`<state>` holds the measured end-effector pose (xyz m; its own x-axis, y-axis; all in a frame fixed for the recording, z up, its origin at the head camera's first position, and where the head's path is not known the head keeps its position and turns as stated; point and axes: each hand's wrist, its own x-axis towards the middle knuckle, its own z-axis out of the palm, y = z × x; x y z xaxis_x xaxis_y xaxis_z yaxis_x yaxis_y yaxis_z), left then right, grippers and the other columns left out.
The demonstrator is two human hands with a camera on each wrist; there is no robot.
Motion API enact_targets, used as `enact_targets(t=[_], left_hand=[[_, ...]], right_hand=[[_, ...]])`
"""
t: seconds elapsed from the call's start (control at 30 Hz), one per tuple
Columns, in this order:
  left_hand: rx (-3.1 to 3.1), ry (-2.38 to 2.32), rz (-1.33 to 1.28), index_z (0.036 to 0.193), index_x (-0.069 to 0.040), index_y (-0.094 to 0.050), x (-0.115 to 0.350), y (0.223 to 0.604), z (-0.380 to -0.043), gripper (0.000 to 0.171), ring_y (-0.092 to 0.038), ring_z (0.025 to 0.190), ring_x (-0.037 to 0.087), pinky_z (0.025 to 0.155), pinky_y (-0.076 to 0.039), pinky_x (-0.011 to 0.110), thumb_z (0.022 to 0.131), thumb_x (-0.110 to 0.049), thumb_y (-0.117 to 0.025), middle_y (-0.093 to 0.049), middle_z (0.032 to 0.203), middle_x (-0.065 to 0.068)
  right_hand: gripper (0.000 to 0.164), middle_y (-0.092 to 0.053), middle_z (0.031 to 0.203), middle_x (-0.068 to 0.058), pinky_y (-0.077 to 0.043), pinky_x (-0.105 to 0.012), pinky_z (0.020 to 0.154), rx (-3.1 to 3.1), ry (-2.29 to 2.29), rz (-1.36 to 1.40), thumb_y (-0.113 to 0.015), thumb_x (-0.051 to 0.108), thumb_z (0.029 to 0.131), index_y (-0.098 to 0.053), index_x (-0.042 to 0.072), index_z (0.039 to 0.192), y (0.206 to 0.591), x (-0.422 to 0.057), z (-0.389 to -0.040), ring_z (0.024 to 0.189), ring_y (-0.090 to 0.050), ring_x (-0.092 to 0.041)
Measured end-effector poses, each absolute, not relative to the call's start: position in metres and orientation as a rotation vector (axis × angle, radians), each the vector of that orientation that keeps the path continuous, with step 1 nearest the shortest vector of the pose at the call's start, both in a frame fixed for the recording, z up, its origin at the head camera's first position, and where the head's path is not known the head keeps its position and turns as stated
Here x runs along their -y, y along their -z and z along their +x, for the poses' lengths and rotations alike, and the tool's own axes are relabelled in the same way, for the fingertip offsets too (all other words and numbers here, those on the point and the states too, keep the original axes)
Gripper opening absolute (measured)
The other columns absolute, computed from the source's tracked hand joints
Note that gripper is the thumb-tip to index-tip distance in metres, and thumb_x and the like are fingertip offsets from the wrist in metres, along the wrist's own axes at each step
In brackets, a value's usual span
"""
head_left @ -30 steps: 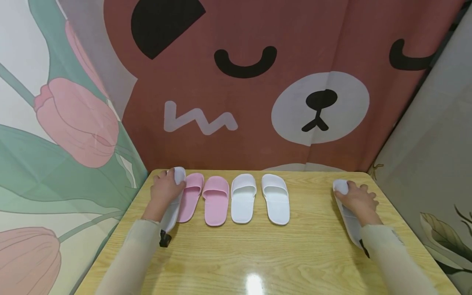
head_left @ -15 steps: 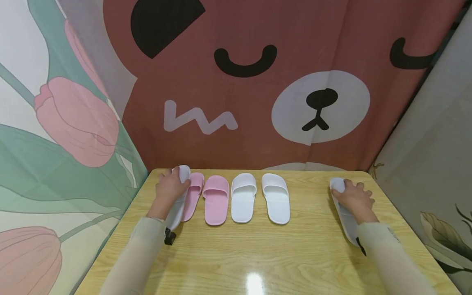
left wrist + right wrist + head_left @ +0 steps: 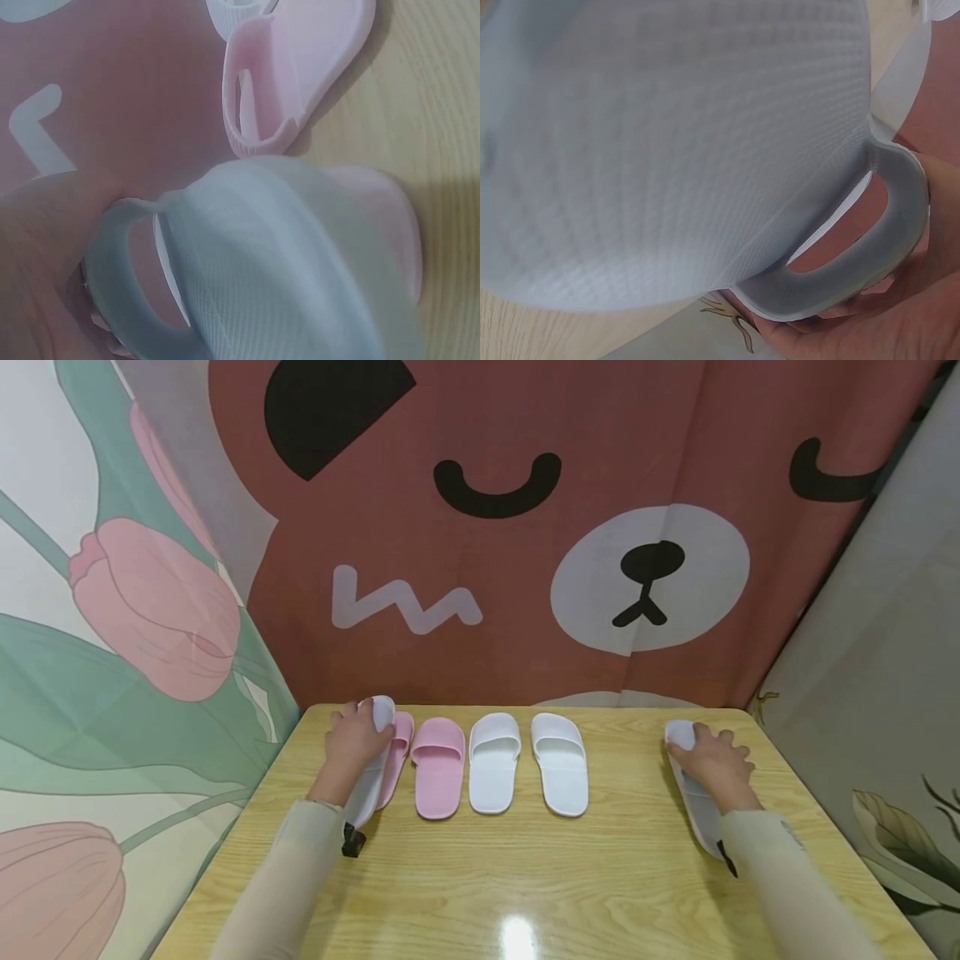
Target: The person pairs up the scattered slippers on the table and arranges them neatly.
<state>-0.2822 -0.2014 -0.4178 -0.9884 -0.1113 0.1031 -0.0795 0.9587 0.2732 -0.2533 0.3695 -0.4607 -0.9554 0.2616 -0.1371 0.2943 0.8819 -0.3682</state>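
Observation:
My left hand (image 3: 354,742) grips a pale grey-white slipper (image 3: 366,795) by its strap end, at the back left of the table. That slipper is tilted and partly covers a pink slipper (image 3: 401,752) behind it; in the left wrist view its ribbed footbed (image 3: 262,270) fills the lower middle. Over at the right, my right hand (image 3: 717,766) holds a matching pale slipper (image 3: 693,797) by the strap end, its textured footbed (image 3: 667,150) close to the right wrist camera. The fingers beneath both straps are mostly hidden.
Between the hands, a second pink slipper (image 3: 439,777) and two white slippers (image 3: 493,777) stand in a row near the back edge of the wooden table (image 3: 480,877). A bear-print curtain (image 3: 510,668) hangs behind, with printed cloths on both sides.
My left hand has shifted right with its slipper, covering more of the pink slipper. My right hand has moved slightly left with its slipper. The row between them stays put.

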Motion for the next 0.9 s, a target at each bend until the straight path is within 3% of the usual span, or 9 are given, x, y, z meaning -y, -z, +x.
enact_targets(t=[0.9], left_hand=[[2.994, 0.4, 0.11, 0.154, -0.002, -0.036, 0.18, 0.417, -0.286, 0.079, -0.039, 0.132, 0.053, 0.094, -0.046, 0.068, 0.094, -0.049, -0.058, -0.039, 0.151, 0.028]], right_hand=[[0.086, -0.026, 0.136, -0.049, -0.03, -0.079, 0.087, -2.981, 0.638, 0.421, -0.053, 0.055, 0.098, -0.025, -0.006, 0.153, 0.46, -0.359, -0.255, 0.114, -0.032, -0.07]])
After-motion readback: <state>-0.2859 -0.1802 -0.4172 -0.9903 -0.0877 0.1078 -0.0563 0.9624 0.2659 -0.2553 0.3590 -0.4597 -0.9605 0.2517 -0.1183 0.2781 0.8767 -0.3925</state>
